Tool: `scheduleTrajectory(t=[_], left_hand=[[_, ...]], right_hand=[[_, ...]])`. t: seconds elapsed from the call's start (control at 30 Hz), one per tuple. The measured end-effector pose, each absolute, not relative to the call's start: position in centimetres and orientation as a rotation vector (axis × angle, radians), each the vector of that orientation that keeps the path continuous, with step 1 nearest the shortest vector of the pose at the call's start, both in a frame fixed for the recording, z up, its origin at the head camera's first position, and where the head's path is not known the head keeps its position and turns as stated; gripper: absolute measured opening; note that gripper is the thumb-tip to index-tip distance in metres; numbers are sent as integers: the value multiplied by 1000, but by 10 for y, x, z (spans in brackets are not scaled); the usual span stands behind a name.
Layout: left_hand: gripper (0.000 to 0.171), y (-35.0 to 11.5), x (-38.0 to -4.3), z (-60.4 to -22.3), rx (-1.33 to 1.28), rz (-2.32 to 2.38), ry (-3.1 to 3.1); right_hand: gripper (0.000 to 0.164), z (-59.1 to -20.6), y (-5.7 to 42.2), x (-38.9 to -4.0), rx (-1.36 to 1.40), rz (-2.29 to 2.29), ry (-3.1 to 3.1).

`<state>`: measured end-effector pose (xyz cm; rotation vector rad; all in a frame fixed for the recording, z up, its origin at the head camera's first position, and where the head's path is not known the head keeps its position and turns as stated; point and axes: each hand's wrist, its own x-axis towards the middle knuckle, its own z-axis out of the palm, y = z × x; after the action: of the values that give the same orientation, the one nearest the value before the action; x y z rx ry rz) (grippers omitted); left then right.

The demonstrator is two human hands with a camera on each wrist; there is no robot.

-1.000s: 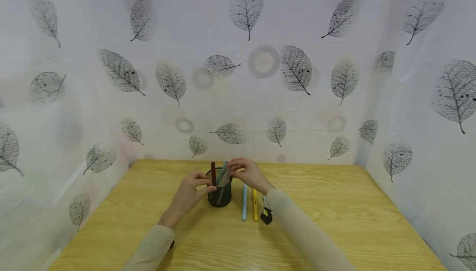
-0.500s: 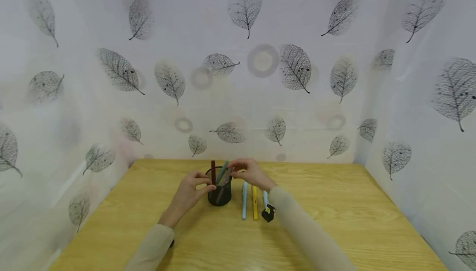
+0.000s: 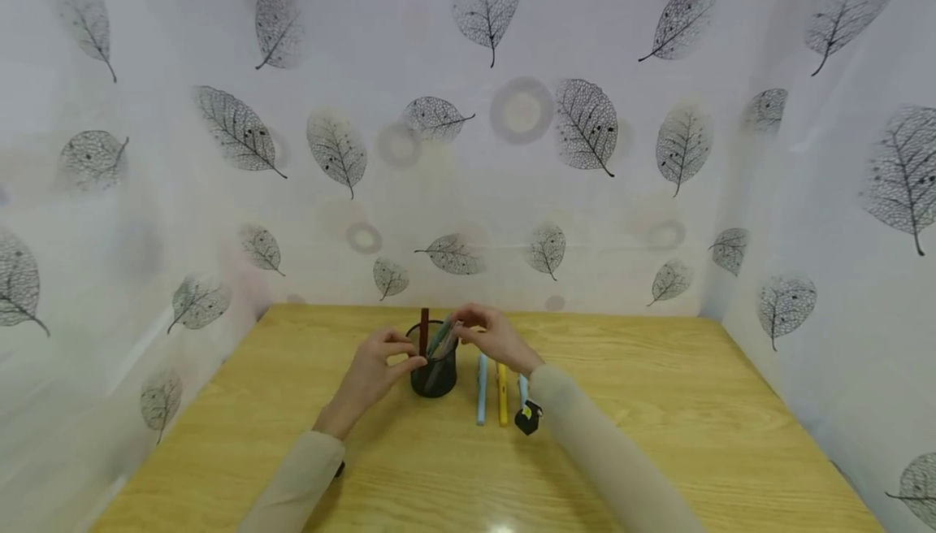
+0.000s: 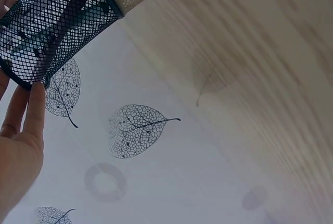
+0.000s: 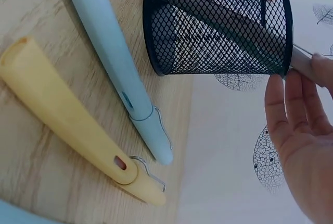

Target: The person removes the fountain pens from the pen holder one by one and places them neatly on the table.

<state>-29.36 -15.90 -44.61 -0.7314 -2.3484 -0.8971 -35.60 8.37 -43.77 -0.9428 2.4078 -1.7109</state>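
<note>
A black mesh pen cup stands on the table. My left hand holds the cup's rim on its left side, thumb in front, as the left wrist view also shows. Inside the cup a dark red pen stands upright, and a teal pen leans to the right. On the other side, my right hand pinches the upper end of a greyish pen. This pen slants down through the cup's mouth, its lower part showing through the mesh in the right wrist view.
To the right of the cup lie a light blue pen and a yellow pen. Another light blue pen is partly covered by the black wrist camera. A leaf-print curtain surrounds the wooden table.
The head view has tilted slightly. My right hand has shifted a little to the right with the greyish pen, and the teal pen sits slightly lower against the rim. My left hand keeps its place.
</note>
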Motion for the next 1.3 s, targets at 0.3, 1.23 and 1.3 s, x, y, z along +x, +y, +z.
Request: scheduleTrajectory(t=[0.3,1.23,1.3], left_hand=[[11,-160,-295,-447,-725,-904,-2356],[13,-160,-295,-448,-731,-918,-2360],[13,-160,-295,-448,-727,-915,-2361]], right_hand=[[16,-408,85,-331,-982,-1795,2354],[23,-428,84,-350,-731,-2188,2354],[23,-427,84,-350,-711,-2213,2359]])
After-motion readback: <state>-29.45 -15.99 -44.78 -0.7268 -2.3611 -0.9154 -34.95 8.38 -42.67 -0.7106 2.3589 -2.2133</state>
